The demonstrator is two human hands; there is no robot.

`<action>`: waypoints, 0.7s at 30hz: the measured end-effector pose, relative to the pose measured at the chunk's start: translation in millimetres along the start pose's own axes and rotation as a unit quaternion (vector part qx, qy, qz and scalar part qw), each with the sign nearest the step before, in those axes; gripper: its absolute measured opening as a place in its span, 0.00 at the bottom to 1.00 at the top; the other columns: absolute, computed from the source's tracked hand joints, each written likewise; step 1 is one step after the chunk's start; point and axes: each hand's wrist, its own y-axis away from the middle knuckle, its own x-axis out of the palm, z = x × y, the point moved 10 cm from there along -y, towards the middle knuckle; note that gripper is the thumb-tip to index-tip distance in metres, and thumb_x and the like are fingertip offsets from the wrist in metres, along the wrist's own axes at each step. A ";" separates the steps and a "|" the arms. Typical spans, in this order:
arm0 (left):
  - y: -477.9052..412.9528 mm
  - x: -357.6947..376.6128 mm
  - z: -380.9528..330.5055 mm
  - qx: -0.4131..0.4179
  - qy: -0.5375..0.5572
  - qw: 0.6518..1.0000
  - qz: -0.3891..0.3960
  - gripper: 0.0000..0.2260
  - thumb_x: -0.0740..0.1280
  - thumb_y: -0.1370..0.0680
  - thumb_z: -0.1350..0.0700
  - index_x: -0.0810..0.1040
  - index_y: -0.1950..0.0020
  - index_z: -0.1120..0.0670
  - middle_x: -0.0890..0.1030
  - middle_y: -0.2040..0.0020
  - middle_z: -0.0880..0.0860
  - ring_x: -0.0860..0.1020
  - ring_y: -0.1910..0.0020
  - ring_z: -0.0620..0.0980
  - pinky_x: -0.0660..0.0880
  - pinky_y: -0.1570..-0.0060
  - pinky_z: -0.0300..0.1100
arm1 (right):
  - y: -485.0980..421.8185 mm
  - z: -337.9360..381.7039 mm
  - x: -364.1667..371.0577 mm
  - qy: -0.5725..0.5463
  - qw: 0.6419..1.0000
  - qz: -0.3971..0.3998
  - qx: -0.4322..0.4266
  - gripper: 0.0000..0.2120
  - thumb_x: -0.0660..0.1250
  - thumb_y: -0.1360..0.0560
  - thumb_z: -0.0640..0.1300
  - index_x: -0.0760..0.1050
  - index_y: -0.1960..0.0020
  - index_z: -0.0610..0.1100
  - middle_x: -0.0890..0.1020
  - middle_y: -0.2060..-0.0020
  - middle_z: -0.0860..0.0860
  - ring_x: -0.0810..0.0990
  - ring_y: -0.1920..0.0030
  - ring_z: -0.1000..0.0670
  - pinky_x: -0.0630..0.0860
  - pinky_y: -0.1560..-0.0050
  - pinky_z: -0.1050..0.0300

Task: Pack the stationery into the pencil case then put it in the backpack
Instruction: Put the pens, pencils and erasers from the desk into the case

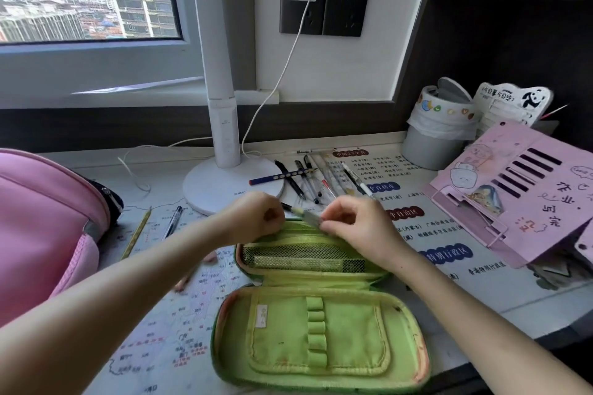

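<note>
- as i watch through the head camera, the case [321, 330] lies unzipped and spread flat on the mat [167, 314]. its near half is close to the desk's front edge and its far half reaches toward the lamp [208, 192].
- the left hand [261, 218] sits at the case's far rim with its fingers curled into a fist. i cannot tell whether it grips the rim, the pen or nothing.
- the right hand [356, 228] pinches a pen [305, 215] between thumb and fingertips, just above the far rim. the pen slants across between the two hands, its dark end beside the left hand, and it is a little blurred.
- to the left, a strip of mat lies between the case and the backpack [41, 228], which fills the view's left edge. a pencil [136, 234] and a black pen [171, 223] lie on that strip, nearer the backpack.
- to the right, the stand [513, 196] sits tilted, apart from the case, and the right forearm crosses the gap.
- beyond the hands, loose pens [308, 179] fan out beside the lamp's base, and a blue one lies partly on it.
- the case is green fabric with a lime lining. its near half has a flat pocket and a column of elastic loops, and its far half has a black mesh pocket.
- the backpack is pink and padded. the lamp is smooth and white, with a round base and a straight stem.
- the mat is printed with a map and characters. the stand is pink board with dark slots.
</note>
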 end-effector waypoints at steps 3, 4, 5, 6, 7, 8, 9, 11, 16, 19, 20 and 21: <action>-0.6 -4.3 1.9 -0.004 0.034 0.999 -0.008 0.06 0.65 0.25 0.59 0.81 0.53 0.58 0.83 0.55 0.53 0.79 0.57 0.50 0.76 0.53 0.40 | 2.3 12.3 14.0 0.156 0.985 0.021 -0.074 0.01 0.72 0.30 0.41 0.81 0.58 0.45 0.81 0.61 0.50 0.77 0.59 0.54 0.77 0.52 0.58; -0.7 -4.5 2.0 -0.005 0.042 0.999 -0.006 0.06 0.66 0.26 0.59 0.81 0.53 0.58 0.83 0.55 0.53 0.79 0.57 0.50 0.76 0.54 0.39 | 2.8 17.5 15.5 0.186 0.978 0.004 -0.098 0.01 0.72 0.30 0.41 0.81 0.59 0.44 0.81 0.62 0.49 0.76 0.59 0.53 0.77 0.53 0.56; -0.6 -4.6 2.3 -0.006 0.050 0.999 -0.004 0.06 0.66 0.26 0.59 0.81 0.53 0.58 0.83 0.55 0.53 0.79 0.57 0.50 0.76 0.55 0.38 | 3.7 23.5 15.8 0.211 0.969 -0.022 -0.125 0.01 0.73 0.31 0.40 0.81 0.61 0.43 0.81 0.64 0.48 0.75 0.61 0.52 0.77 0.57 0.54; -0.6 -4.8 3.3 -0.010 0.056 0.998 -0.004 0.06 0.66 0.26 0.59 0.81 0.54 0.58 0.83 0.56 0.52 0.79 0.58 0.50 0.74 0.57 0.34 | 5.0 30.2 15.8 0.236 0.958 -0.056 -0.154 0.03 0.74 0.33 0.39 0.81 0.63 0.43 0.80 0.67 0.48 0.75 0.63 0.51 0.76 0.61 0.54; -0.2 -5.5 4.3 -0.014 0.061 0.998 -0.005 0.06 0.66 0.26 0.59 0.82 0.54 0.58 0.83 0.57 0.52 0.79 0.59 0.49 0.72 0.60 0.30 | 7.0 36.8 16.7 0.257 0.947 -0.083 -0.176 0.04 0.76 0.35 0.39 0.80 0.66 0.44 0.79 0.70 0.49 0.74 0.66 0.51 0.74 0.64 0.56; 0.1 -5.9 5.6 -0.020 0.065 0.998 -0.004 0.06 0.66 0.26 0.59 0.82 0.54 0.57 0.82 0.58 0.51 0.78 0.60 0.48 0.69 0.64 0.26 | 8.9 41.7 18.1 0.271 0.938 -0.102 -0.190 0.06 0.76 0.36 0.40 0.80 0.68 0.44 0.79 0.72 0.50 0.74 0.67 0.50 0.73 0.65 0.58; 0.5 -6.4 7.5 -0.027 0.071 0.997 -0.002 0.05 0.66 0.26 0.59 0.82 0.55 0.57 0.82 0.58 0.51 0.77 0.60 0.48 0.69 0.65 0.26 | 9.9 43.4 21.8 0.279 0.933 -0.108 -0.200 0.06 0.77 0.36 0.42 0.80 0.68 0.45 0.80 0.73 0.51 0.74 0.67 0.50 0.72 0.63 0.58; 1.6 -5.7 11.8 -0.041 0.090 0.995 0.005 0.05 0.66 0.26 0.59 0.82 0.55 0.56 0.83 0.57 0.52 0.78 0.60 0.50 0.71 0.64 0.28 | 10.1 39.6 29.0 0.259 0.942 -0.081 -0.199 0.07 0.74 0.34 0.48 0.81 0.66 0.47 0.82 0.72 0.53 0.74 0.66 0.51 0.72 0.58 0.56; 2.6 -2.8 14.3 -0.062 0.132 0.989 0.032 0.06 0.66 0.25 0.57 0.82 0.54 0.56 0.83 0.55 0.53 0.80 0.57 0.52 0.76 0.55 0.42 | -12.6 -21.8 -22.0 0.104 0.982 -0.156 -0.015 0.14 0.63 0.26 0.50 0.81 0.59 0.42 0.81 0.69 0.49 0.74 0.69 0.54 0.68 0.65 0.63; 0.6 -0.2 15.1 -0.073 0.142 0.986 0.053 0.05 0.66 0.25 0.57 0.82 0.54 0.55 0.83 0.57 0.51 0.77 0.62 0.46 0.74 0.57 0.39 | -34.1 -76.4 -54.3 0.240 0.939 -0.210 0.124 0.08 0.64 0.24 0.42 0.81 0.53 0.42 0.84 0.62 0.48 0.73 0.68 0.52 0.60 0.73 0.64; -0.5 0.6 15.7 -0.076 0.142 0.985 0.058 0.05 0.66 0.25 0.56 0.82 0.55 0.55 0.83 0.57 0.52 0.76 0.62 0.46 0.74 0.57 0.40 | -41.9 -91.2 -57.6 0.279 0.926 -0.202 0.156 0.08 0.64 0.24 0.42 0.82 0.52 0.43 0.84 0.60 0.47 0.74 0.66 0.50 0.60 0.73 0.64; -1.3 1.3 16.4 -0.079 0.141 0.985 0.061 0.05 0.67 0.25 0.56 0.82 0.55 0.55 0.83 0.56 0.53 0.76 0.62 0.46 0.75 0.56 0.42 | -49.7 -103.2 -58.1 0.300 0.918 -0.188 0.179 0.08 0.64 0.24 0.42 0.82 0.52 0.43 0.84 0.59 0.46 0.75 0.63 0.48 0.62 0.71 0.63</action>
